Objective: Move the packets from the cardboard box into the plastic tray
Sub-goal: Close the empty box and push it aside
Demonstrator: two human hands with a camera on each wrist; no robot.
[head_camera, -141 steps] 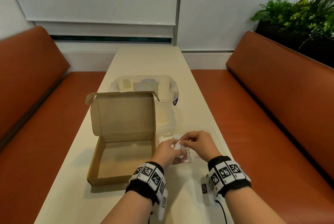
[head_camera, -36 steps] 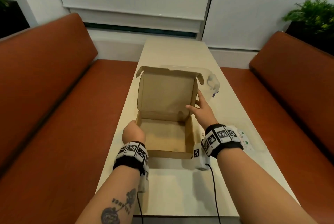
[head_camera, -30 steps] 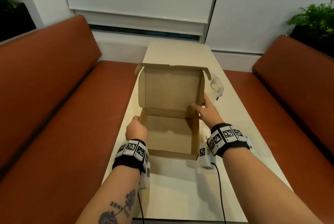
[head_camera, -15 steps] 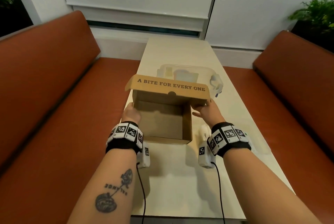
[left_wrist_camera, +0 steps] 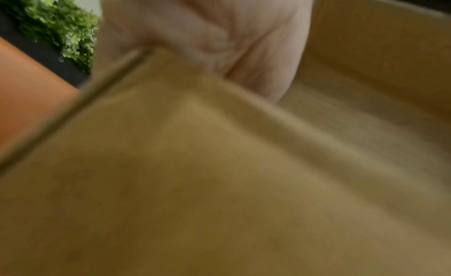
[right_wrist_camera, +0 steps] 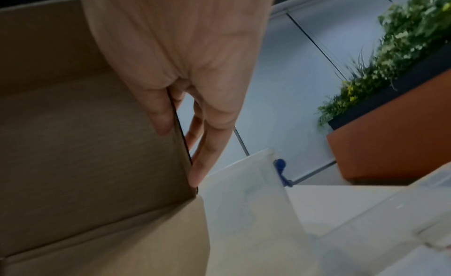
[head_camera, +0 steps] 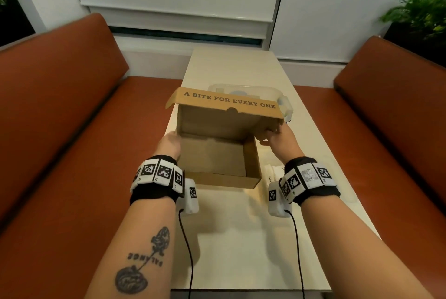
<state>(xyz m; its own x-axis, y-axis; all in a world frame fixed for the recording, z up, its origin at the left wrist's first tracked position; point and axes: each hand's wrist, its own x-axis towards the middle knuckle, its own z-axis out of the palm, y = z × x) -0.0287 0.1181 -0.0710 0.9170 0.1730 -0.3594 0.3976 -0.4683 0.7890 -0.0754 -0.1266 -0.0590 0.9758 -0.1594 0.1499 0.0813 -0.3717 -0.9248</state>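
Cardboard box [head_camera: 218,153] sits on the pale table [head_camera: 241,238] between both hands, its floor bare, no packets showing inside. Its lid [head_camera: 226,101], printed "A BITE FOR EVERY ONE", hangs tilted over the opening, partway down. White packets [head_camera: 274,173] peek out just beside the box's right wall, mostly hidden behind the right wrist band; whether they lie in the plastic tray cannot be told, since only a faint clear rim [right_wrist_camera: 380,207] appears near the right wrist. A clear lidded container [head_camera: 253,92] stands behind the box, partly hidden by the lid.

The right hand [head_camera: 277,138] pinches the lid's side flap, thumb [right_wrist_camera: 158,114] on the inner face and the other fingers [right_wrist_camera: 205,155] behind it. The left hand [head_camera: 170,145] is at the box's left wall, its thumb over the edge; the wrist view is too blurred to tell how the fingers lie, so its grip cannot be judged.

Judging by the bare floor, the transfer looks finished and the box is being closed. The risk lies in the flap: if it is not tucked inside the wall, it may buckle or crease as the lid drops. Pushing down with only a light brace on the left could slide the box back into the container, or sideways onto the packets
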